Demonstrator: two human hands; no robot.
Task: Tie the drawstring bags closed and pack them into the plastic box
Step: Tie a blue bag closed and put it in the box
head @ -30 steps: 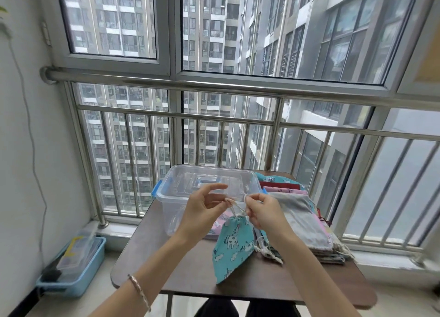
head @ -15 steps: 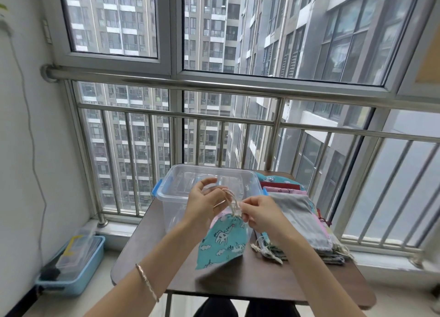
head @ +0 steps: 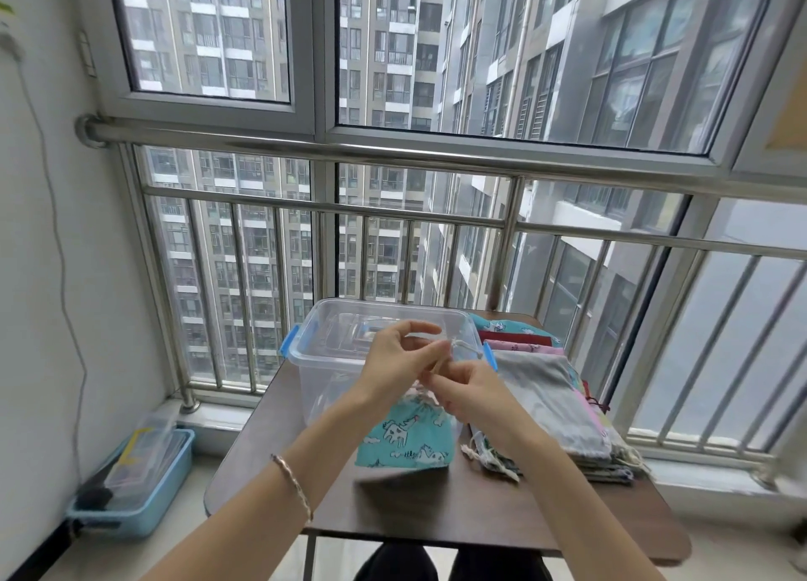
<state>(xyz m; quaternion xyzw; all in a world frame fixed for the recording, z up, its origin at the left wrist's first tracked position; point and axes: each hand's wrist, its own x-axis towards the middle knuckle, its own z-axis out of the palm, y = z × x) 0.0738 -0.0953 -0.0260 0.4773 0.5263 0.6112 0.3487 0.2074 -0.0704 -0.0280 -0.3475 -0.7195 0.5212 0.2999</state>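
Nearest, at the bottom edge, dark-clothed legs (head: 436, 565) under the front of a dark brown wooden tabletop (head: 436, 510). Above them, two bare forearms reaching forward, with a thin braided bracelet (head: 292, 480) on the left wrist.

Over the middle of the tabletop, the left hand (head: 395, 362), raised, with thumb and fingertips pinching a thin white drawstring cord (head: 460, 348). Just beside it and slightly lower, the right hand (head: 469, 390), fingers curled in, pinching the same cord close to the gathered neck of the bag.

Hanging below both hands, a teal cloth drawstring bag with white animal prints (head: 404, 440). Outside the box, in front of its near wall. Bottom edge blurred and low over the tabletop; touching or not, cannot tell.

Right of the bag, a flat stack of cloth drawstring bags (head: 541, 388): grey on top, pink, red and teal showing at the far end, loose cord ends trailing at the near end.

Behind the hands, on the far left part of the tabletop, a clear rectangular plastic box with blue latches (head: 319, 362), just beside the stack.

Lower left, on the floor by the white wall, a light blue plastic tray (head: 174, 484) holding a clear container.

Beyond the tabletop, a steel railing (head: 393, 152) with vertical bars, then a grey-framed window (head: 323, 56), then tall apartment blocks (head: 393, 34) outside.
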